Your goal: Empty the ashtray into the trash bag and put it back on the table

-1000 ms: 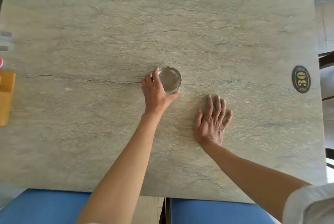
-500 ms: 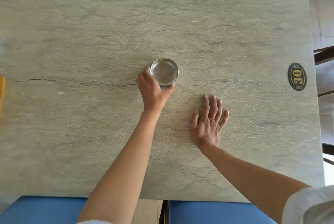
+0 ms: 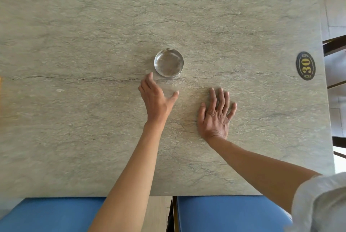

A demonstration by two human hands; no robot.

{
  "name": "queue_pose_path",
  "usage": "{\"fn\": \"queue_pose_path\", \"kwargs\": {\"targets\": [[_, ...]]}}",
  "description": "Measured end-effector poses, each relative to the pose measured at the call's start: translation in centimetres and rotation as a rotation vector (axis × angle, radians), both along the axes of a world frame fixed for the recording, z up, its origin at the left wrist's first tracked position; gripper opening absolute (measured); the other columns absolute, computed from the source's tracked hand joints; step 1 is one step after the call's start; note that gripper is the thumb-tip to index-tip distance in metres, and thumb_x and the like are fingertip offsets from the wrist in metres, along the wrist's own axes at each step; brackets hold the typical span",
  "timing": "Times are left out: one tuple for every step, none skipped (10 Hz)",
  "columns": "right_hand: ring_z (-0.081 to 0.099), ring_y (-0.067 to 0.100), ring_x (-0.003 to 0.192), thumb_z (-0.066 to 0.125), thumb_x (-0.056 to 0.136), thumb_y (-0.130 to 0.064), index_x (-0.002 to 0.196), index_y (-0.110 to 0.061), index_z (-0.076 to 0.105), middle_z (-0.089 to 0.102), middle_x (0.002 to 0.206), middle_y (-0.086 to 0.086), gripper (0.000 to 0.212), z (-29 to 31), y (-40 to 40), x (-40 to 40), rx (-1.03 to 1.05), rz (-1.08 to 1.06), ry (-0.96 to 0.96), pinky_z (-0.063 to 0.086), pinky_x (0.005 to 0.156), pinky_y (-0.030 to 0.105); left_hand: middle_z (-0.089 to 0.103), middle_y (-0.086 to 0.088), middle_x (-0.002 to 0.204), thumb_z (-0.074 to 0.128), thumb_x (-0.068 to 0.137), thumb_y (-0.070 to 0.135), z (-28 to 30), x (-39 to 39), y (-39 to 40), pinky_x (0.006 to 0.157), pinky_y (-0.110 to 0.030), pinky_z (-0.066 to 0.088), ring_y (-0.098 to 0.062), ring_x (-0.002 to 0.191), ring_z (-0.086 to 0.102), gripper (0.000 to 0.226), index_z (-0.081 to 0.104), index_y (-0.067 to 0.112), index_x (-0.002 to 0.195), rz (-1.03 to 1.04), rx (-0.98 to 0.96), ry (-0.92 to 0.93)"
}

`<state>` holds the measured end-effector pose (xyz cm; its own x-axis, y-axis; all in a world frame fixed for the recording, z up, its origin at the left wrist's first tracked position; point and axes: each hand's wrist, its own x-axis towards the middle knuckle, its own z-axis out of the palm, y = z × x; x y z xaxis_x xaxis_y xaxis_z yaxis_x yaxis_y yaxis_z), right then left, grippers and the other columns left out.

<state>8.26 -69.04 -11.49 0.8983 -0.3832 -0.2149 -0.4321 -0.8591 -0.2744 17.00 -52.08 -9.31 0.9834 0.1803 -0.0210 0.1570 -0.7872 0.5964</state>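
Head cam: my left hand point(image 3: 156, 98) has let go of the ashtray point(image 3: 168, 63) since half a sec ago, now just short of it, fingers spread, holding nothing. Ashtray sits mid table point(image 3: 74, 35), looks empty, so put-back seems done. Right hand point(image 3: 215, 115) flat on the top, palm down, empty. No bag in view.

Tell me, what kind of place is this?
Probably a café or restaurant. The stone-look table carries an oval number plaque reading 30, a small metal ashtray sits on it, and blue padded seats line its near edge.
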Motion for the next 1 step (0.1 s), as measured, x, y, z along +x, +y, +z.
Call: {"fn": "queue_pose_path", "kwargs": {"targets": [[-0.008, 0.021, 0.161, 0.025, 0.106, -0.043, 0.164, -0.025, 0.008, 0.002, 0.174, 0.002, 0.063, 0.07, -0.03, 0.17, 0.004, 0.001, -0.006, -0.005, 0.127, 0.057, 0.047, -0.015, 0.135, 0.08, 0.071, 0.041, 0.2, -3.4, 0.68, 0.106, -0.042, 0.039, -0.03, 0.121, 0.045, 0.081, 0.047, 0.002, 0.134, -0.037, 0.022, -0.042]]}}
